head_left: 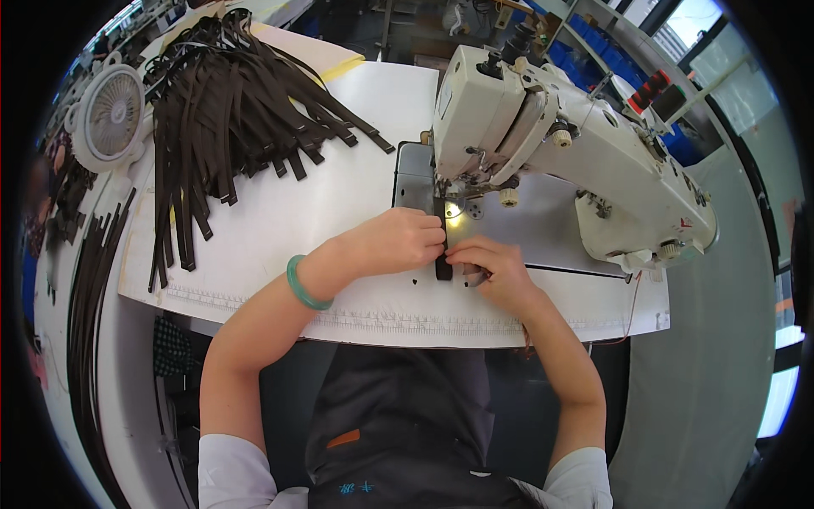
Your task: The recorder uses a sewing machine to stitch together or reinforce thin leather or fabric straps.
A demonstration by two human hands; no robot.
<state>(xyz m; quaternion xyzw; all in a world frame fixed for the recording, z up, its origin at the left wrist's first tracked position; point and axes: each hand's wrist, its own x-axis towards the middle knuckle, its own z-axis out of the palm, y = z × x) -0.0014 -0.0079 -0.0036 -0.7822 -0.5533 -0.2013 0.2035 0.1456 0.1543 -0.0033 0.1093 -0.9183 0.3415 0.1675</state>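
Note:
A dark brown strap (443,265) lies under the needle area of the white sewing machine (500,119), its near end pointing toward me. My left hand (411,240), with a green bangle on the wrist, is closed on the strap's left edge, fingers curled. From the right, my right hand (502,270) pinches at the same strap with thumb and forefinger. A small dark object shows under its curled fingers, too hidden to name. The machine's lamp lights the metal plate (530,225) just beyond my fingertips.
Many dark straps (229,102) spread in a fanned bundle at the far left of the white table (356,178). A white fan (112,119) stands beside them. More long straps (89,339) hang along the left side. Red thread spools (649,89) sit behind the machine.

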